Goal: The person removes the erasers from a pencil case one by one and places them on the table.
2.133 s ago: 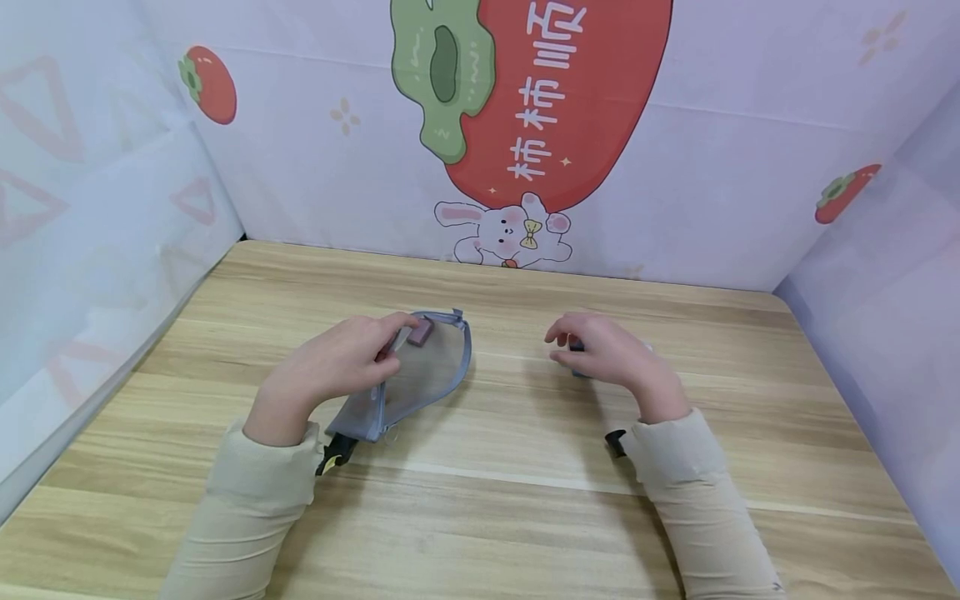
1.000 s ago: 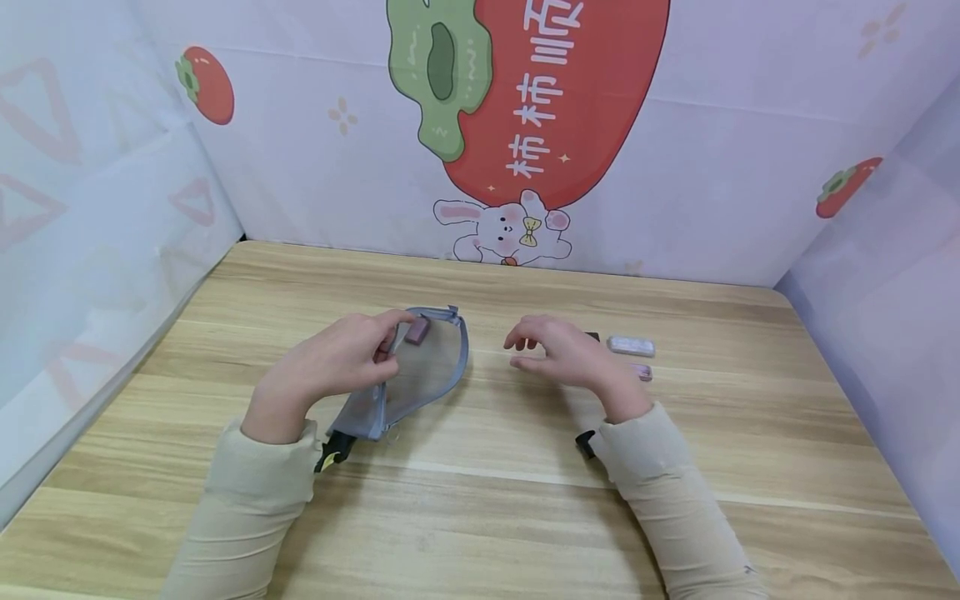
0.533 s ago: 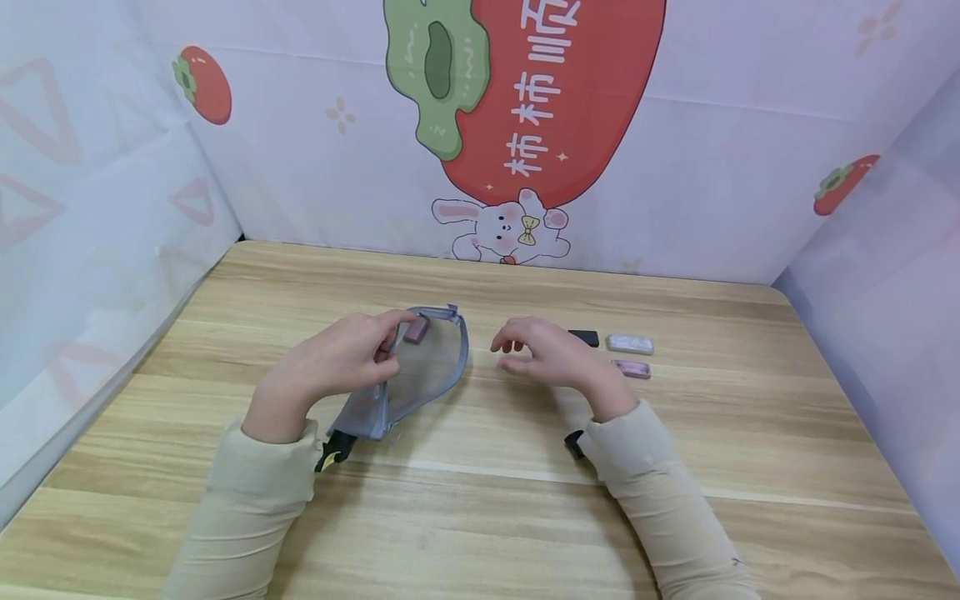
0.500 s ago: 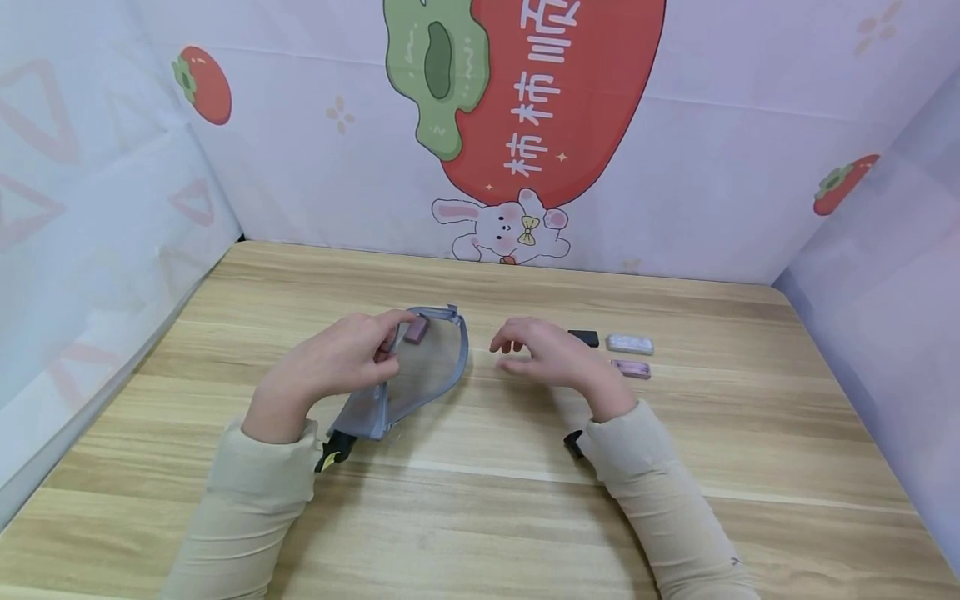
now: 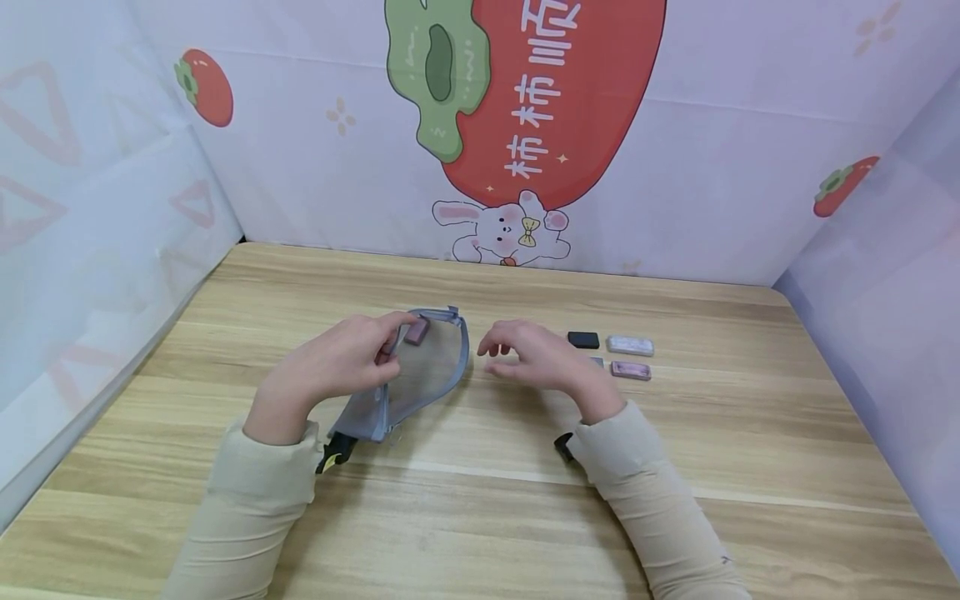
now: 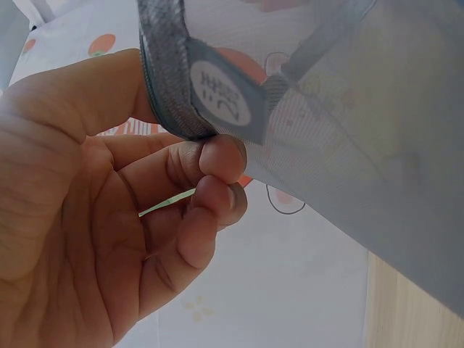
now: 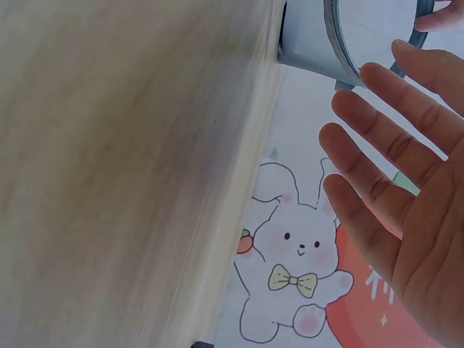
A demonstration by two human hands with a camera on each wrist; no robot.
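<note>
Head view, zip pouch (image 5: 422, 379): left of center; we judge light, floppy; grasp rim (image 5: 462, 367).
Left hand (image 5: 333, 358): pinching it.
Right hand (image 5: 536, 357): loose, empty.

Pouch (image 5: 464, 350) mouth gapes; left hand (image 5: 337, 357) blocks left side.

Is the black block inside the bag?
No, the black block lies on the table, with the right hand between it and the bag in the head view.
</note>
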